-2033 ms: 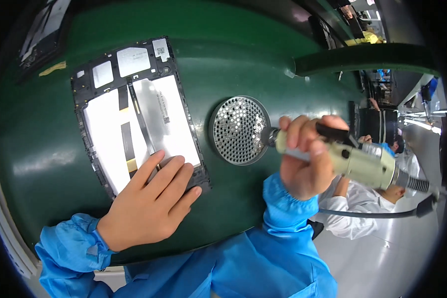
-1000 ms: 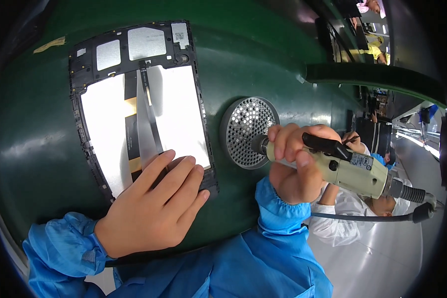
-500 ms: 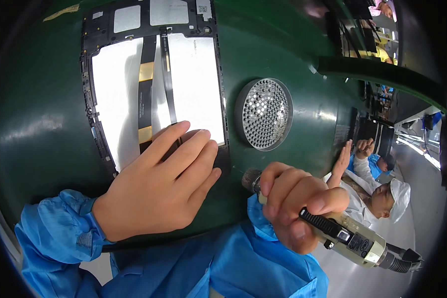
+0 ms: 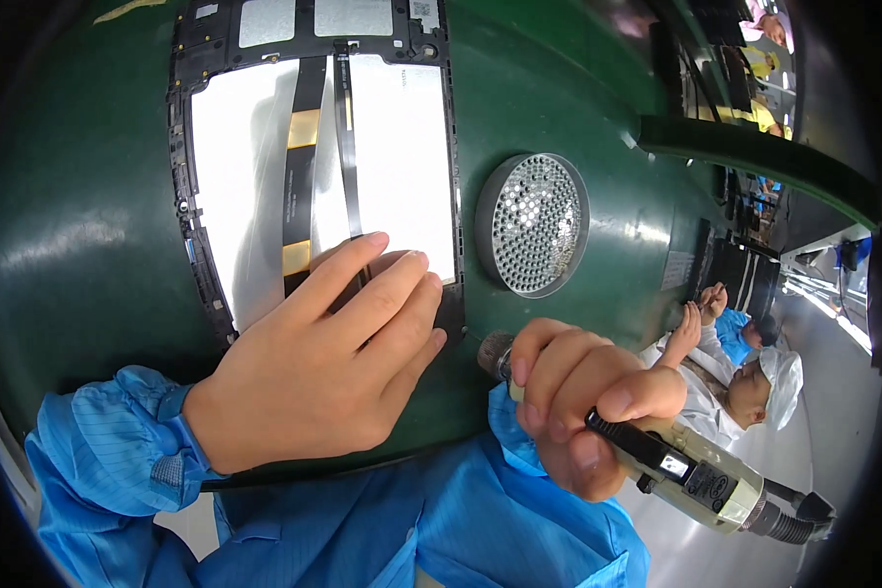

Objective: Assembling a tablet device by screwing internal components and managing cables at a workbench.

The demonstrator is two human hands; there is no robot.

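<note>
My left hand [image 4: 323, 363] lies with outstretched fingers over the lower part of an opened tablet housing [image 4: 402, 167], hiding that stretch of it. The housing has a black frame, two bright silver panels and dark flat ribbon cables [image 4: 299, 191] with gold patches down its middle. My right hand [image 4: 588, 392] is wrapped round a pale electric screwdriver [image 4: 730, 495] with a black lever. Its knurled metal nose [image 4: 496, 355] points left towards the housing's lower right corner. The very tip is too fine to make out clearly.
A round grey tray [image 4: 534, 225] with a perforated plate, shiny bits in its holes, stands right of the housing on the green table [image 4: 78, 225]. A dark green curved bar [image 4: 755, 162] crosses at the right. Beyond it sits a co-worker in a white cap [image 4: 784, 377].
The housing appears slightly further right and higher, and the tray has shifted a little right in the view. My grip on the screwdriver looks the same. The co-worker's hands have lowered.
</note>
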